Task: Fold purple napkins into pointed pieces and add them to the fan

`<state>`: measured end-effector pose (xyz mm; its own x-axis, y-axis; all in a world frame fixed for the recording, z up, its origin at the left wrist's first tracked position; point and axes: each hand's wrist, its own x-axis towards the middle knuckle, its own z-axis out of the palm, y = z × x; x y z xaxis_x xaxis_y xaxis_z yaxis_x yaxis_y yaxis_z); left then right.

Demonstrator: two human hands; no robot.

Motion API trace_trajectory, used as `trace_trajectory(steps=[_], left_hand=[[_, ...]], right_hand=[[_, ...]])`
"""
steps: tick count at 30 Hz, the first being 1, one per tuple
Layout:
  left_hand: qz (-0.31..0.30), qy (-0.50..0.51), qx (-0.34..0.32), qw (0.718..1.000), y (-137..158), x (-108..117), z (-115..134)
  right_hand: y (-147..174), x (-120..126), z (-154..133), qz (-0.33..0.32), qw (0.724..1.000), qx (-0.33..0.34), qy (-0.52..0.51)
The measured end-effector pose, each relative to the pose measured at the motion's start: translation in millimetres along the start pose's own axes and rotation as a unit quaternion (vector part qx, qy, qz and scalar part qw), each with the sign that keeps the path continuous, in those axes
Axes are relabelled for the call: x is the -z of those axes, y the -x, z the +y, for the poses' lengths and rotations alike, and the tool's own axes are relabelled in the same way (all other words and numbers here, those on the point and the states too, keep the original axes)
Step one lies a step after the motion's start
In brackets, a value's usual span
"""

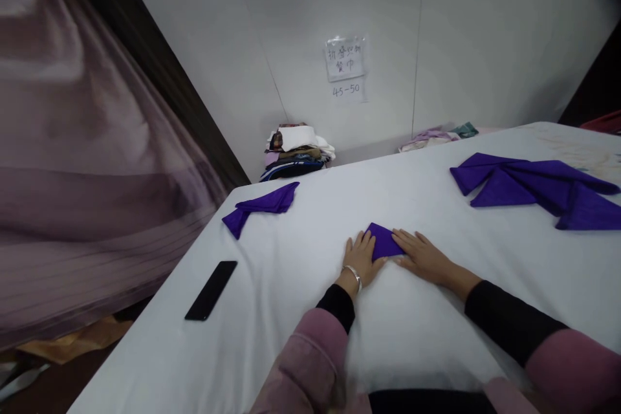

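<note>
A purple cloth napkin point(383, 241), folded into a small pointed shape, lies flat on the white-covered table point(310, 310) in front of me. My left hand point(361, 255) rests on its left side, palm down with the fingers stretched out, and wears a silver bracelet point(355, 275). On the right edge of the napkin lies my right hand point(421, 255), also flat with fingers extended. Both hands press on the cloth and cover parts of it. The napkin's top corner points away from me.
Another folded purple napkin point(262, 204) lies at the far left, above a black phone-like slab point(211, 291). Several purple cloths point(538, 187) overlap at the right. Behind the table are stacked clothes point(297, 152) and a wall with a paper sign point(345, 59). A pinkish curtain point(87, 162) hangs left.
</note>
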<state>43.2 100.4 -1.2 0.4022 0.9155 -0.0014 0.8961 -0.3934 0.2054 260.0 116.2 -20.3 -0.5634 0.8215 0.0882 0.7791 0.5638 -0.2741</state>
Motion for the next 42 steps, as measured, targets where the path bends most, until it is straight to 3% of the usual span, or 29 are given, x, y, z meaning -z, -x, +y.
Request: trace_trajectory(steps=[9, 14, 17, 21, 23, 30, 34, 38, 40, 42], left_hand=[[-0.028, -0.02, 0.091, 0.995, 37, 7, -15], [-0.043, -0.027, 0.163, 0.985, 41, 15, -21], [-0.018, -0.038, 0.173, 0.984, 26, 18, -9], [0.006, -0.03, 0.07, 0.997, -8, 16, 18], [0.0, -0.026, 0.048, 0.998, -21, 13, 26], [-0.001, -0.015, 0.041, 0.999, -30, 0, 16], [0.011, 0.048, 0.069, 0.996, -37, 4, 11], [0.061, 0.132, 0.15, 0.978, -54, 17, 6], [0.023, 0.188, 0.206, 0.96, -63, 25, 2], [-0.018, 0.214, 0.21, 0.954, -70, 33, -1]], right_hand=[[0, -1, 1, 0.01, 1.0, 0.005, 0.002], [-1, -2, 2, 0.011, 1.0, 0.005, 0.002], [-1, -3, 1, 0.015, 1.0, 0.007, 0.004], [-1, -3, 1, 0.019, 1.0, -0.003, 0.01], [0, -3, 0, 0.02, 1.0, -0.006, 0.011], [-1, -6, 3, 0.024, 1.0, 0.001, -0.002], [-1, -1, 0, 0.017, 1.0, -0.002, -0.026], [-1, 10, -8, 0.003, 0.999, -0.005, -0.052], [-1, 16, -11, 0.004, 0.997, -0.005, -0.07], [-1, 22, -13, 0.007, 0.996, -0.004, -0.088]])
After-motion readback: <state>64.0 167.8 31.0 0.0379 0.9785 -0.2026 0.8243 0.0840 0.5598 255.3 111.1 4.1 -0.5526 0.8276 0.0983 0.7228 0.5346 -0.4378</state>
